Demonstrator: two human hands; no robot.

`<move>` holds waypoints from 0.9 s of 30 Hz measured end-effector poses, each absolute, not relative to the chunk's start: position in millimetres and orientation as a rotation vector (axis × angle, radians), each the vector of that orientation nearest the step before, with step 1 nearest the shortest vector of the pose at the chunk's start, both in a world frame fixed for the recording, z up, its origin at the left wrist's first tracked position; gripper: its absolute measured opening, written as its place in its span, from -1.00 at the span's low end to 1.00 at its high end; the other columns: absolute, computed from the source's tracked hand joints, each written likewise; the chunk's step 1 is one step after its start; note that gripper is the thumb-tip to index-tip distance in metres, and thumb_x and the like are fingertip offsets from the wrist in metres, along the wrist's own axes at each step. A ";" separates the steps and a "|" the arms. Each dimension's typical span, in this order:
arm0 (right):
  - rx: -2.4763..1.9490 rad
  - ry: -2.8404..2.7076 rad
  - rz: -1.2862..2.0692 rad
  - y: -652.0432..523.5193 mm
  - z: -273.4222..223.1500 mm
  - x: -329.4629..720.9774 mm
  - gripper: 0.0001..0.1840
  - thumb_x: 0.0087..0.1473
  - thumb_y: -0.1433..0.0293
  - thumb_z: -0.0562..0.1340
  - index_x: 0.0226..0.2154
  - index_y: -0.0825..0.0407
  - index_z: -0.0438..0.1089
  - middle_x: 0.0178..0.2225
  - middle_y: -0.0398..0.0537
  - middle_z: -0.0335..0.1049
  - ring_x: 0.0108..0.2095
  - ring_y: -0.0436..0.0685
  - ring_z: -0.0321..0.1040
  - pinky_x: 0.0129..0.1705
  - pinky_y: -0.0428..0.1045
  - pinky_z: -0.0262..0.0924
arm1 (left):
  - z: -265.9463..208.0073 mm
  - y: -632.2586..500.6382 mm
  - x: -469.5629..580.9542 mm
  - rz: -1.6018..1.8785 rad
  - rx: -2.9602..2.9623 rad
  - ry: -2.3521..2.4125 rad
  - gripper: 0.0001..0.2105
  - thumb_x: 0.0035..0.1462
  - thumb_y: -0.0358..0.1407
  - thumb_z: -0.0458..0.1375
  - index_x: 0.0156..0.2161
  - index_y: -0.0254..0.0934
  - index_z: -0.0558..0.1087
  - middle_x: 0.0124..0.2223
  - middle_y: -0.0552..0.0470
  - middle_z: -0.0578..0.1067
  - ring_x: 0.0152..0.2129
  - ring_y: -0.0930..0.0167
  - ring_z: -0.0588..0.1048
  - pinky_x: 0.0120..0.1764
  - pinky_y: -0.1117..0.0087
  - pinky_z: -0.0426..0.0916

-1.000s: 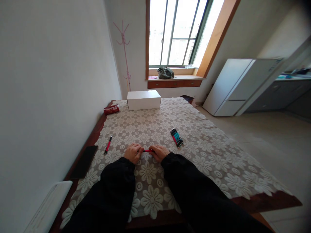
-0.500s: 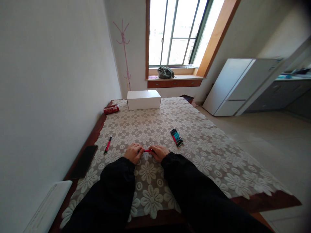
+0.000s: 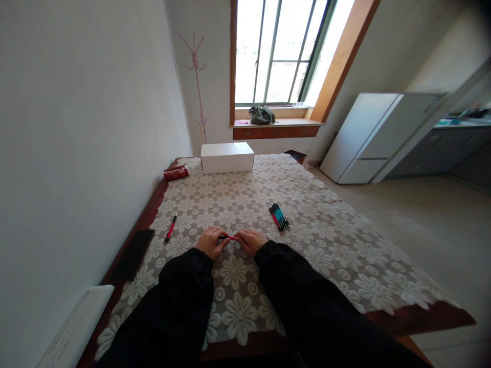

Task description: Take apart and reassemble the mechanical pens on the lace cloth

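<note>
Between my two hands lies a red and black pen [image 3: 232, 238], held level just above the flowered tablecloth [image 3: 240, 312]. My left hand [image 3: 210, 242] pinches its black end, and my right hand [image 3: 250, 240] closes round the other end, hiding it. To the left, a second red and black pen [image 3: 171, 228] rests by itself on the cloth. Right of my hands, several pens [image 3: 279, 216] lie side by side in a row, teal and black with a red one at the left edge.
A white box [image 3: 227, 158] stands at the table's far end, with a red packet [image 3: 176, 173] to its left. Along the left edge lie a dark flat pad [image 3: 133, 255] and a white object [image 3: 79, 324]. The wall runs close by on the left.
The fingers of my left hand have shifted along the pen, so more of its black end shows and less of the red. Everything else stays in place.
</note>
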State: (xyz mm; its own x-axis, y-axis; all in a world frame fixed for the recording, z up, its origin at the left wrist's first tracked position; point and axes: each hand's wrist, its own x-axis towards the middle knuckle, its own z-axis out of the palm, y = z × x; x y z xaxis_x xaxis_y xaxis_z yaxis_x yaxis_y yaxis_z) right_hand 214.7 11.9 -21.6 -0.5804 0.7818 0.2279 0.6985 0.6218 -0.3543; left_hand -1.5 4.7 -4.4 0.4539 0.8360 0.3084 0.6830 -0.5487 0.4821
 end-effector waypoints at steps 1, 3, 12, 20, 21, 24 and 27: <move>-1.172 -2.482 0.315 12.3 -21.8 214.9 -0.76 0.28 0.27 0.05 -0.22 -0.01 0.38 -0.26 -0.04 0.43 -0.21 0.08 0.35 -0.15 -0.04 0.18 | -4.1 4.5 -1.5 0.750 2.420 1.302 -0.82 0.15 -0.17 0.12 -0.29 -0.22 0.50 -0.22 -0.03 0.53 -0.19 0.31 0.45 -0.10 0.29 0.33; -1.152 -2.466 0.309 13.3 -22.3 215.2 -0.80 0.26 0.29 0.08 -0.23 0.00 0.37 -0.27 -0.03 0.41 -0.20 0.09 0.34 -0.14 -0.04 0.18 | -3.7 4.5 -1.6 0.737 2.424 1.293 -0.81 0.15 -0.16 0.12 -0.29 -0.21 0.50 -0.22 -0.03 0.53 -0.19 0.31 0.45 -0.10 0.30 0.33; -1.168 -2.452 0.309 13.3 -24.3 215.2 -0.81 0.21 0.28 0.15 -0.18 0.02 0.34 -0.26 -0.04 0.40 -0.23 0.08 0.33 -0.16 -0.05 0.18 | -3.6 3.6 -1.1 0.720 2.426 1.298 -0.78 0.17 -0.14 0.09 -0.28 -0.21 0.50 -0.22 -0.03 0.53 -0.20 0.32 0.45 -0.11 0.31 0.32; -1.162 -2.466 0.266 12.9 -21.0 214.6 -0.77 0.26 0.24 0.08 -0.25 0.01 0.37 -0.29 -0.04 0.38 -0.23 0.08 0.32 -0.17 -0.04 0.17 | -0.9 2.1 0.0 0.730 2.419 1.309 -0.78 0.18 -0.13 0.08 -0.28 -0.20 0.50 -0.22 -0.03 0.53 -0.21 0.33 0.45 -0.12 0.32 0.32; -1.168 -2.458 0.276 13.2 -21.0 214.8 -0.80 0.25 0.25 0.11 -0.25 0.01 0.36 -0.28 -0.04 0.39 -0.23 0.08 0.33 -0.17 -0.05 0.17 | -0.7 2.0 0.1 0.729 2.416 1.308 -0.78 0.17 -0.14 0.09 -0.28 -0.21 0.50 -0.22 -0.03 0.53 -0.21 0.33 0.45 -0.12 0.32 0.33; -1.203 -2.435 0.310 14.0 -22.2 215.3 -0.85 0.19 0.30 0.18 -0.21 0.01 0.34 -0.25 -0.04 0.40 -0.22 0.08 0.33 -0.18 -0.06 0.17 | -0.9 2.2 0.2 0.729 2.423 1.298 -0.79 0.17 -0.15 0.08 -0.28 -0.20 0.50 -0.23 -0.03 0.53 -0.21 0.33 0.45 -0.12 0.32 0.33; -1.241 -2.436 0.330 13.7 -23.2 215.5 -0.82 0.18 0.28 0.20 -0.18 0.01 0.33 -0.27 -0.06 0.42 -0.25 0.08 0.35 -0.20 -0.06 0.16 | -1.7 2.7 -0.2 0.733 2.429 1.298 -0.79 0.18 -0.15 0.08 -0.28 -0.20 0.50 -0.23 -0.03 0.53 -0.20 0.32 0.45 -0.11 0.31 0.32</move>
